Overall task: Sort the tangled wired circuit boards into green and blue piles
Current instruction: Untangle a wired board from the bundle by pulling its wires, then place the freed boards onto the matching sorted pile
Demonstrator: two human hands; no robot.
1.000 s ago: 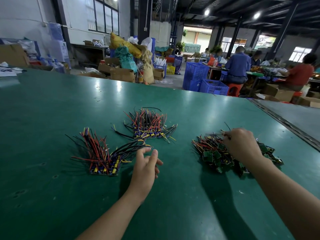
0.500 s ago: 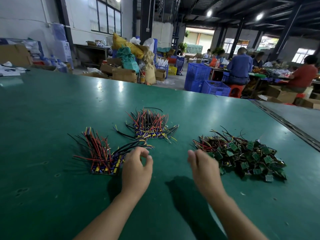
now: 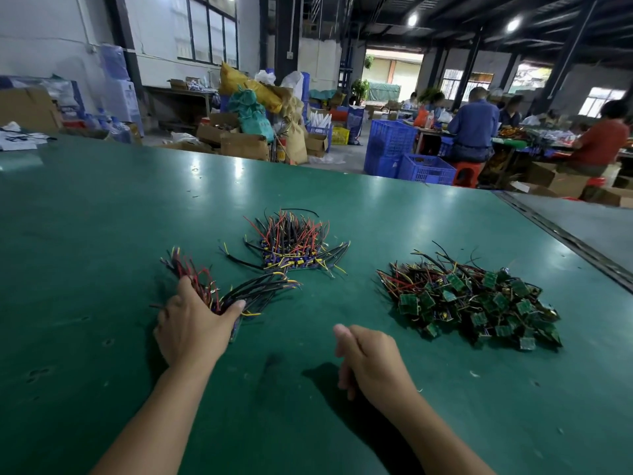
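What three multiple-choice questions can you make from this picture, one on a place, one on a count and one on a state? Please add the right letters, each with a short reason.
1. Where does the green pile lie?
A. at the far left corner
B. on a blue crate
C. on the right part of the table, apart from both hands

2. How many separate heaps of wired boards lie on the table?
A. two
B. three
C. five

3. What does the left hand do?
A. holds the near blue bundle
B. hangs in the air, holding nothing
C. lifts a green board

Answers:
1 C: the green pile lies to the right of the right hand, untouched.
2 B: there are the near blue bundle, the far blue pile and the green pile.
3 A: its thumb and fingers lie round the bundle's wires.
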